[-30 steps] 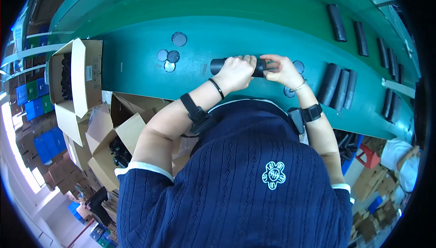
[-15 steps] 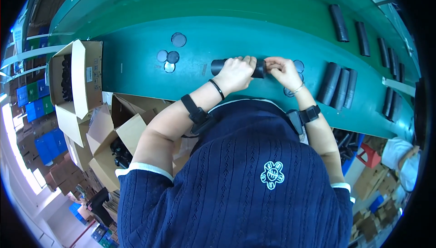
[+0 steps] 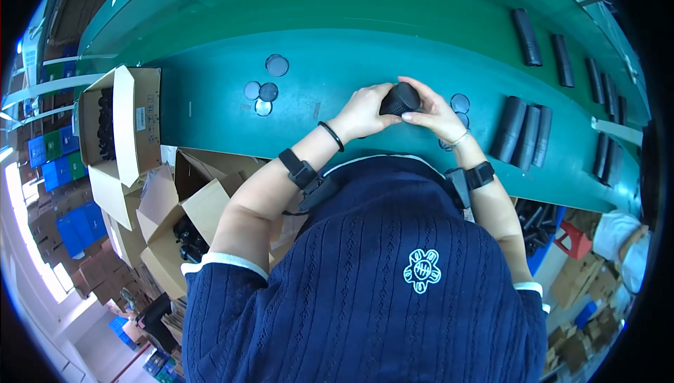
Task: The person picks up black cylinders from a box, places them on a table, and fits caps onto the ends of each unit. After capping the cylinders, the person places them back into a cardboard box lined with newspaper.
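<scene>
Fingers: both hands' fingers (image 3: 411,117) are clasped around a black tube (image 3: 400,98), end-on to the camera.
Left hand (image 3: 365,110): grips the tube's left side; black band on the wrist.
Right hand (image 3: 435,110): grips the right side; bracelet and black band on the wrist.
Tube: held just above the green counter (image 3: 210,102), in front of the chest.
Discs (image 3: 263,91): dark round caps lie left of the hands; more (image 3: 460,103) just right.
Tubes (image 3: 523,134): three side by side, right of the hands.
Box (image 3: 116,127): open carton at the counter's left end.

Matt black plastic tube (image 3: 400,98), smooth green tabletop (image 3: 337,60), brown cardboard boxes (image 3: 119,123)
</scene>
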Action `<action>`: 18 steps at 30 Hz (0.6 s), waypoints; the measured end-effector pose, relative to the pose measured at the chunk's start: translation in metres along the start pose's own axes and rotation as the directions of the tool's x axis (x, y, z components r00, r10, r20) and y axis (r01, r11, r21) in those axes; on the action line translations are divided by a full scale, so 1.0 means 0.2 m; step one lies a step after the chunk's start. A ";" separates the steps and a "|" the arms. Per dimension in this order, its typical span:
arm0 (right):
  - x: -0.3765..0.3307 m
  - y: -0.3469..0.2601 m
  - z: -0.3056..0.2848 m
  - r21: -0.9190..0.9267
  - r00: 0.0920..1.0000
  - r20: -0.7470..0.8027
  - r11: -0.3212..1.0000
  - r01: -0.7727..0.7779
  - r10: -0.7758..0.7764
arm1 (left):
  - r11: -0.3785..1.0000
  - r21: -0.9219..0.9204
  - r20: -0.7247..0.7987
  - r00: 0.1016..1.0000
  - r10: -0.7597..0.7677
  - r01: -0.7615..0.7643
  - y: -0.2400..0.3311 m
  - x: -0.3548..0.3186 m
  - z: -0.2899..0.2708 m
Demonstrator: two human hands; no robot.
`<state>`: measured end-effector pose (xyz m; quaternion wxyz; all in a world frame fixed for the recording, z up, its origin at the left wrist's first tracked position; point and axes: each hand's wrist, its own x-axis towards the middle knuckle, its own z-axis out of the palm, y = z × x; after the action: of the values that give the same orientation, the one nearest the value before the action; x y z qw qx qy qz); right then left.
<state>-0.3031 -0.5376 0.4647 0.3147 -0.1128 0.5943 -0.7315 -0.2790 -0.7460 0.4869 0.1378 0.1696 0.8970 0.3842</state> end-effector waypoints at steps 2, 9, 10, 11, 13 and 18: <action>0.01 0.02 0.01 -0.029 1.000 0.021 0.999 0.020 -0.019 | 0.988 -0.155 -0.023 1.000 -0.016 0.012 -0.01 0.01 0.02; -0.01 0.02 0.08 -0.313 0.993 -0.111 0.950 -0.001 -0.035 | 0.989 -0.031 -0.106 0.983 -0.150 0.148 0.06 0.02 0.03; -0.01 0.03 0.08 -0.315 0.990 -0.139 0.949 -0.013 -0.033 | 0.990 -0.021 -0.121 0.983 -0.140 0.139 0.07 0.02 0.03; -0.02 0.03 0.07 -0.317 0.985 -0.167 0.948 -0.024 -0.031 | 0.990 -0.022 -0.124 0.982 -0.141 0.139 0.07 0.02 0.03; -0.04 -0.01 0.04 -0.142 0.996 -0.074 0.988 -0.058 0.048 | 0.986 0.154 -0.051 0.997 -0.052 0.059 0.06 0.02 0.04; -0.05 -0.02 -0.05 -0.012 0.987 -0.012 0.987 -0.158 0.158 | 0.954 0.298 -0.018 1.000 -0.008 0.013 0.05 -0.02 0.05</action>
<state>-0.3013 -0.5238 0.4679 0.3680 -0.0635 0.6078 -0.7008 -0.2702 -0.7349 0.4881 0.1054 0.1805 0.9467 0.2452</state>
